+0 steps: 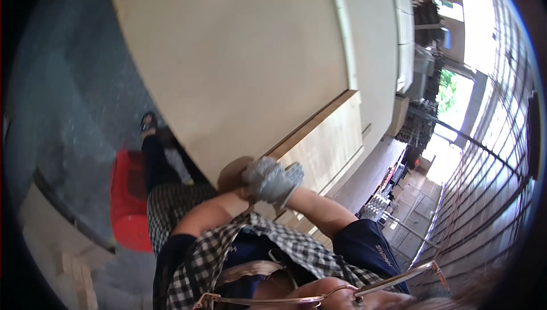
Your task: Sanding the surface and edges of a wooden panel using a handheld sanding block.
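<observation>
Both hands meet at the near edge of the large pale board (pixel 239 65). The right hand (pixel 279 182), in a grey glove, seems clenched over the bare left hand (pixel 233 174), whose fingers are hidden, so I cannot tell its grip.

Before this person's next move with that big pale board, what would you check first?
1. Gloves on both hands: ok, left hand and right hand wear grey gloves.
2. Hands at the big pale board's edge: ok.
3. Fingers gripping firmly: cannot tell, the hands overlap.
4. Room around the legs: not ok, a red plastic container sits close by.
5. Wooden panels beside the board stacked neatly: ok.
</observation>
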`<state>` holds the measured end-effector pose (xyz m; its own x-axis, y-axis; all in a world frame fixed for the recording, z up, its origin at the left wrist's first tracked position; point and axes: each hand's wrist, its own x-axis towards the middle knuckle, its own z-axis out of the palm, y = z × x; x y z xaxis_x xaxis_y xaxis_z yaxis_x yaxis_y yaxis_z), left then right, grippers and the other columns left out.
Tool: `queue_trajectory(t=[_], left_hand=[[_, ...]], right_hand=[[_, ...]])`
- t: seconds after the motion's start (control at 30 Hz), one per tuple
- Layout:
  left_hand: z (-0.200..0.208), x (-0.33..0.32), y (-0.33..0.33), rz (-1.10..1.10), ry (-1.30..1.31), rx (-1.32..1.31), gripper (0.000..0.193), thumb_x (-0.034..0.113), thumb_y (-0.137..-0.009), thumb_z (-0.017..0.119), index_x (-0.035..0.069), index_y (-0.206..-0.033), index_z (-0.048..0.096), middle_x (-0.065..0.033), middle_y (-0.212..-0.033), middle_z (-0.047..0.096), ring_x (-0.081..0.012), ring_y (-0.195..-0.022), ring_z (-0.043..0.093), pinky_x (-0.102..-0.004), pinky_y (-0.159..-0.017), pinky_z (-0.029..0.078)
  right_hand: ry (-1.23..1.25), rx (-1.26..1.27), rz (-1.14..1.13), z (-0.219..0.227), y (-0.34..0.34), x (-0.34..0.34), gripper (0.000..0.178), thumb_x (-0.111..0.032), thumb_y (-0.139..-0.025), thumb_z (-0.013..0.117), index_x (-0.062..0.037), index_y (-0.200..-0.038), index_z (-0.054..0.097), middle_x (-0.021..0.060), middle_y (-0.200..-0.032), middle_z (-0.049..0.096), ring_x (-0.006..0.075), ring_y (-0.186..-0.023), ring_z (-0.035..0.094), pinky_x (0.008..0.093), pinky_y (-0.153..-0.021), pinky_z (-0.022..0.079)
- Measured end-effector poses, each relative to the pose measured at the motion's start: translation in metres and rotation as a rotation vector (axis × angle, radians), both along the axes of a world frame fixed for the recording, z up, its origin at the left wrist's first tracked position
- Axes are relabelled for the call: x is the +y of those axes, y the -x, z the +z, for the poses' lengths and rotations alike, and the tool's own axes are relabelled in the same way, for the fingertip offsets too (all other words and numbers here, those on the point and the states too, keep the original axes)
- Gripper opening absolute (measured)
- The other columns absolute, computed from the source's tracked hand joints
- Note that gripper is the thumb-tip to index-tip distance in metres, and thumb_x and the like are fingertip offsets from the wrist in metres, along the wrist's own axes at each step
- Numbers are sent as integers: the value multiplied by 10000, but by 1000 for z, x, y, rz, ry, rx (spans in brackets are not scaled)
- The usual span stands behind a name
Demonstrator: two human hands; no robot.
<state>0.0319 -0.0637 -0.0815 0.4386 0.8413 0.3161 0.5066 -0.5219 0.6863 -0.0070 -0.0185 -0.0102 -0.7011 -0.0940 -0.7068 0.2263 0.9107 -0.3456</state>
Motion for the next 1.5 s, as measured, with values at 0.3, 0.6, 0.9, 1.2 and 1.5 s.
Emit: queue_trajectory(t=[0.3, 0.6, 0.9, 1.2, 1.5], left_hand=[[-12, -10, -2, 96, -142, -26, 774, 554, -762, 457, -111, -1158, 441, -287, -1169, 466, -426, -1118, 428, -518, -997, 281], [-20, -13, -7, 173, -243, -30, 735, 509, -747, 480, -113, -1137, 460, -296, -1154, 468, -435, -1110, 426, -526, -991, 285], [-22, -13, -15, 241, -324, 125, 777, 537, -740, 474, -119, -1154, 438, -299, -1178, 442, -436, -1142, 392, -529, -1011, 252], [-21, -7, -13, 75, -223, 116, 655, 425, -697, 468, -96, -1092, 504, -289, -1095, 505, -434, -1057, 462, -522, -971, 315], [37, 8, 26, 14, 67, 276, 558, 375, -754, 543, 21, -1180, 474, -155, -1229, 468, -271, -1157, 434, -411, -1021, 281]], right_hand=[[-596, 129, -261, 3, -32, 215, 201, -182, -791, 524, -119, -949, 632, 97, -918, 601, 280, -864, 577, 400, -732, 473], [-1039, -348, -778, -20, 15, 327, 306, -233, -720, 505, -105, -960, 647, 159, -984, 622, 300, -941, 594, 398, -791, 468], [-1077, -369, -599, -42, 1, 306, 291, -219, -745, 490, -100, -959, 646, 148, -976, 629, 300, -918, 607, 398, -764, 485], [-783, -224, -421, -34, 6, 163, 221, -196, -688, 523, -81, -799, 675, 167, -830, 646, 296, -798, 635, 406, -672, 508], [-165, -264, -534, 6, 26, -32, 205, -201, -707, 533, -54, -790, 648, 173, -824, 630, 311, -782, 622, 442, -670, 486]])
